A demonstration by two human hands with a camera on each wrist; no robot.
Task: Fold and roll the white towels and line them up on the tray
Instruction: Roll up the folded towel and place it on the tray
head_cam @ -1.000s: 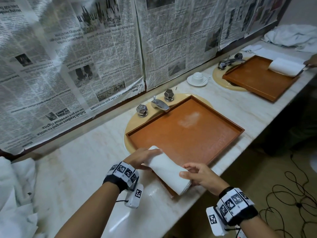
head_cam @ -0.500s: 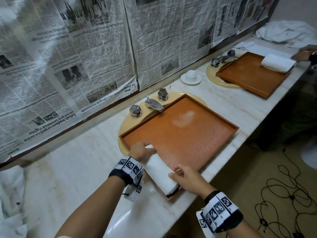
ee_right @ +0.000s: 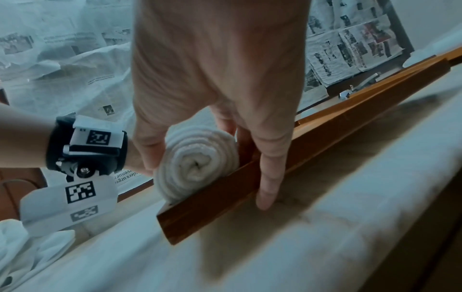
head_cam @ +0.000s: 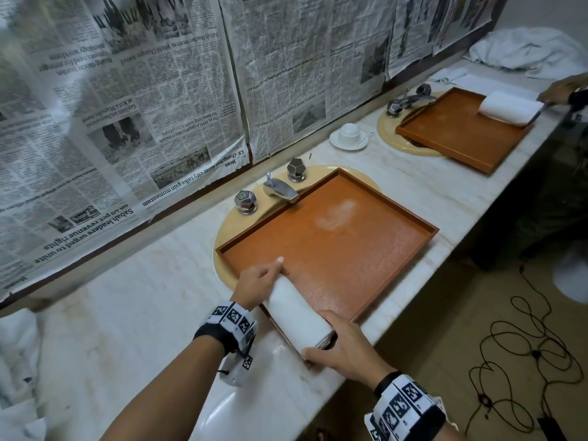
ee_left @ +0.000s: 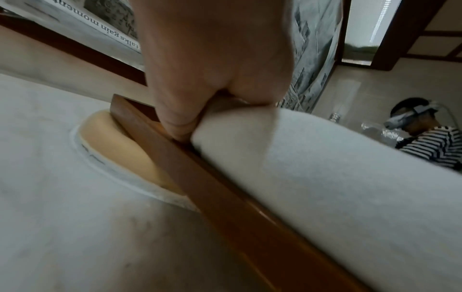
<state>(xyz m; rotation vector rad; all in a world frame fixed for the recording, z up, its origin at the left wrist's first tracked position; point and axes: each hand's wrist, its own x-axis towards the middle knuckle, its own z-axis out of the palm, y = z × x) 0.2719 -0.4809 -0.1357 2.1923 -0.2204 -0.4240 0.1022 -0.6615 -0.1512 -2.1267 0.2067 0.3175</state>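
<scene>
One rolled white towel (head_cam: 297, 313) lies along the near left wall of the orange-brown tray (head_cam: 388, 200), which sits over a sink. My left hand (head_cam: 276, 272) grips the roll's far end, with the thumb against the end face (ee_left: 180, 122). My right hand (head_cam: 318, 342) holds the near end, where the spiral end (ee_right: 197, 164) shows between thumb and fingers. One finger (ee_right: 268, 183) reaches down outside the tray wall (ee_right: 207, 204) to the counter. In the left wrist view the towel (ee_left: 325, 177) rests just inside the tray rim (ee_left: 212, 187).
A faucet (head_cam: 280, 189) and two knobs stand behind the tray. Farther right are a cup on a saucer (head_cam: 349, 136) and a second tray (head_cam: 445, 144) with a rolled towel (head_cam: 509, 108) and another person's hand. Loose white towels (head_cam: 16, 361) lie at the left. Cables (head_cam: 525, 345) cover the floor.
Both hands have brought the rolled towel down from above the tray's near corner and set it inside, against the left wall. The head view has shifted slightly.
</scene>
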